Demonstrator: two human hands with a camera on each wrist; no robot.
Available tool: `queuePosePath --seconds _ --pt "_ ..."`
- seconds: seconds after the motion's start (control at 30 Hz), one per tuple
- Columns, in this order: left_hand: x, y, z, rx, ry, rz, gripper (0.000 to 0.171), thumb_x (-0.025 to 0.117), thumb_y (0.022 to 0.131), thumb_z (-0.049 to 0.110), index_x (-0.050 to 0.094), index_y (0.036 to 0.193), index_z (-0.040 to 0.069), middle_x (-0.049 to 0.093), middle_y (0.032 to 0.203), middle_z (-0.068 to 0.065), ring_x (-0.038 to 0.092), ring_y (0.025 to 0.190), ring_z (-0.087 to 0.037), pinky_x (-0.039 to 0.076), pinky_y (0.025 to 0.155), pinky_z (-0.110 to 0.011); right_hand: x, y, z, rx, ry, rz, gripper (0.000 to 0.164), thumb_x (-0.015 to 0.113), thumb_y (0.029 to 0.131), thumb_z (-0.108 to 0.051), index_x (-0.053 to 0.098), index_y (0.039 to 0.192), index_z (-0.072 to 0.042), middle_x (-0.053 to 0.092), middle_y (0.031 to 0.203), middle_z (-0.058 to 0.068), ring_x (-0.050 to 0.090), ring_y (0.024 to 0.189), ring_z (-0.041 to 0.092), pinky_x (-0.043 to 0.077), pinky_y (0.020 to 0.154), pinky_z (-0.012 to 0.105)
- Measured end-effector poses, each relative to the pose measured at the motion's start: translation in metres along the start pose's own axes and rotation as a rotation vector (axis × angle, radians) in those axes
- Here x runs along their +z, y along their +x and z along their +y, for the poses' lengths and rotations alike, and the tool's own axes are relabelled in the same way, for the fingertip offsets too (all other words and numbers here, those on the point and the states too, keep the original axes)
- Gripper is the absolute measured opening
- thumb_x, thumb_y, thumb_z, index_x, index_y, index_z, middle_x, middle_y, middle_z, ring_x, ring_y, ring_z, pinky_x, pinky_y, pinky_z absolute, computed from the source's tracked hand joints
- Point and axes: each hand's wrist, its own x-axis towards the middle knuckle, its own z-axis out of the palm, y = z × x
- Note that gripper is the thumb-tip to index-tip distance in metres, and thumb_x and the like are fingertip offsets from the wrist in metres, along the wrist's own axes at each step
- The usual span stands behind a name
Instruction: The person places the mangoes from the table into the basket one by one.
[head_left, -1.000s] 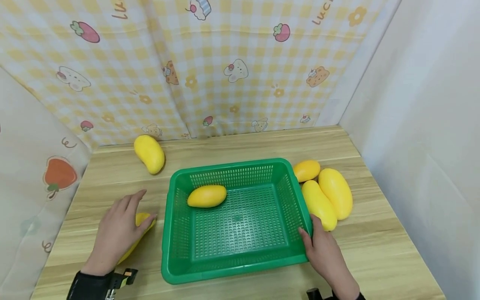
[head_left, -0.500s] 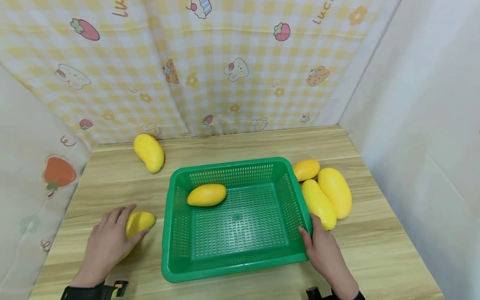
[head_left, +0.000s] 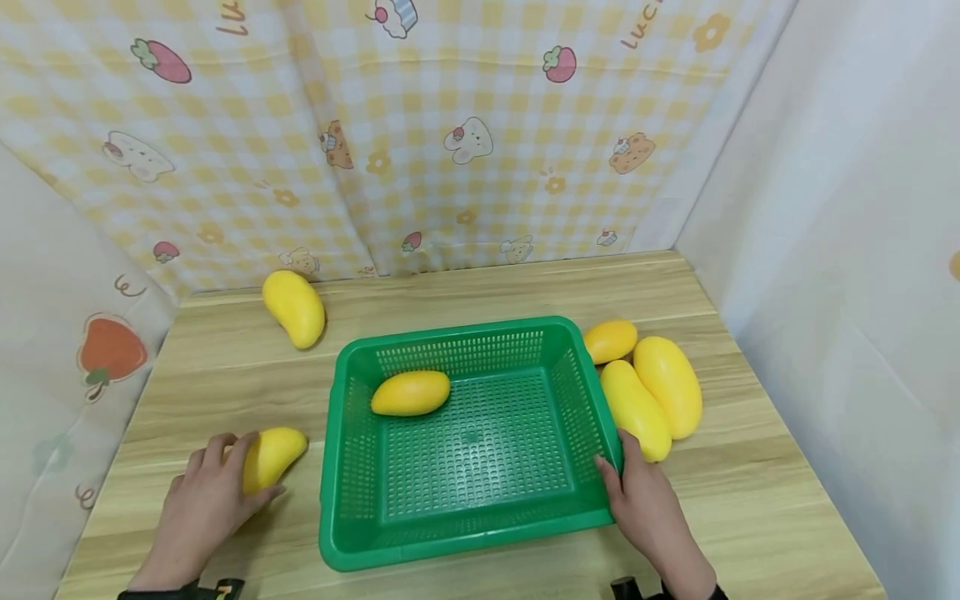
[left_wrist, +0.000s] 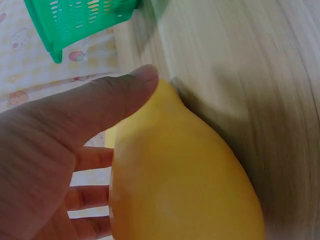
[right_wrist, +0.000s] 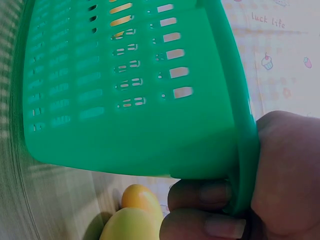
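At the left of the head view, my left hand holds a yellow mango, thumb on one side and fingers on the other. The left wrist view shows this mango close up, near the wood surface. My right hand grips the right rim of a green plastic basket. In the right wrist view, fingers curl under the basket's rim. Inside the basket, one mango lies towards the back left.
Right of the basket lie three more mangoes: a small orange one and two larger yellow ones. Another mango rests at the back left of the wooden table. A patterned cloth hangs behind the table.
My left hand has come down and to the left, and its fingers have closed about the mango. The right hand and the basket have stayed in place.
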Motion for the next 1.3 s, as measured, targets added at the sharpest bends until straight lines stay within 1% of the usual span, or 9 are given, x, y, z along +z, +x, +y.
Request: queuePosePath --seconds 0.2,0.3,0.43,0.53,0.73,0.87,0.97,1.13,1.3 --pt "0.003 -0.001 -0.005 -0.004 0.005 -0.033 0.081 0.088 0.061 0.033 0.048 0.123 -0.001 0.044 0.108 -0.03 0.046 0.089 -0.051 0.041 0.058 -0.064 0.001 -0.001 0.0 -0.013 0.0 0.016 0.047 0.057 0.096 -0.013 0.037 0.131 0.011 0.064 0.09 0.019 0.061 0.072 0.021 0.051 0.061 0.039" --pt "0.003 -0.002 -0.008 -0.023 -0.001 -0.063 0.083 0.088 0.062 0.031 0.046 0.127 0.003 0.044 0.108 -0.029 0.046 0.087 -0.051 0.042 0.056 -0.062 0.001 0.0 0.0 -0.018 0.004 0.021 0.047 0.057 0.096 -0.013 0.038 0.131 0.011 0.064 0.09 0.019 0.061 0.072 0.021 0.051 0.061 0.04" --pt "0.002 -0.004 -0.012 -0.055 -0.008 -0.099 0.084 0.088 0.064 0.03 0.044 0.131 0.006 0.043 0.108 -0.033 0.047 0.085 -0.053 0.042 0.053 -0.06 0.001 -0.001 0.0 -0.022 0.005 0.018 0.046 0.057 0.096 -0.013 0.038 0.131 0.01 0.064 0.088 0.018 0.06 0.07 0.02 0.051 0.059 0.038" --pt "0.002 -0.003 -0.012 -0.057 -0.003 -0.113 0.084 0.087 0.066 0.03 0.043 0.134 0.006 0.044 0.106 -0.037 0.048 0.082 -0.054 0.042 0.052 -0.059 0.0 -0.001 0.0 -0.016 0.008 0.014 0.046 0.057 0.096 -0.013 0.038 0.131 0.01 0.064 0.086 0.017 0.059 0.069 0.019 0.05 0.058 0.036" --pt "0.001 0.001 -0.013 -0.042 0.01 -0.133 0.081 0.085 0.067 0.028 0.044 0.133 0.006 0.046 0.103 -0.036 0.049 0.08 -0.051 0.042 0.05 -0.058 0.0 0.0 0.0 -0.022 0.011 0.016 0.046 0.057 0.096 -0.013 0.038 0.131 0.01 0.064 0.088 0.017 0.06 0.069 0.019 0.05 0.058 0.036" --pt "-0.005 0.003 -0.014 -0.064 0.007 -0.16 0.082 0.084 0.067 0.031 0.043 0.134 0.005 0.045 0.104 -0.037 0.049 0.082 -0.053 0.042 0.05 -0.059 0.002 0.0 0.001 -0.037 0.001 0.017 0.046 0.058 0.096 -0.013 0.038 0.131 0.01 0.064 0.087 0.017 0.06 0.069 0.019 0.05 0.058 0.037" --pt "-0.013 0.005 -0.015 -0.067 -0.002 -0.14 0.082 0.083 0.068 0.032 0.043 0.134 0.005 0.045 0.105 -0.038 0.048 0.083 -0.055 0.041 0.049 -0.058 0.003 0.0 0.001 -0.041 0.004 0.015 0.045 0.057 0.096 -0.013 0.038 0.131 0.009 0.064 0.087 0.017 0.06 0.069 0.019 0.05 0.057 0.036" --pt "-0.025 0.008 -0.009 -0.018 -0.008 -0.011 0.081 0.085 0.066 0.03 0.045 0.133 0.008 0.046 0.103 -0.037 0.049 0.078 -0.055 0.039 0.042 -0.054 0.004 0.0 0.0 -0.046 0.021 0.026 0.045 0.057 0.096 -0.012 0.038 0.131 0.008 0.064 0.088 0.017 0.061 0.069 0.019 0.05 0.056 0.036" --pt "-0.033 0.01 0.007 0.059 -0.002 0.12 0.084 0.085 0.063 0.029 0.045 0.136 0.012 0.047 0.103 -0.035 0.05 0.077 -0.054 0.04 0.039 -0.054 0.001 -0.001 0.001 -0.04 0.011 0.032 0.044 0.057 0.096 -0.013 0.039 0.13 0.008 0.064 0.087 0.016 0.06 0.068 0.018 0.049 0.056 0.035"
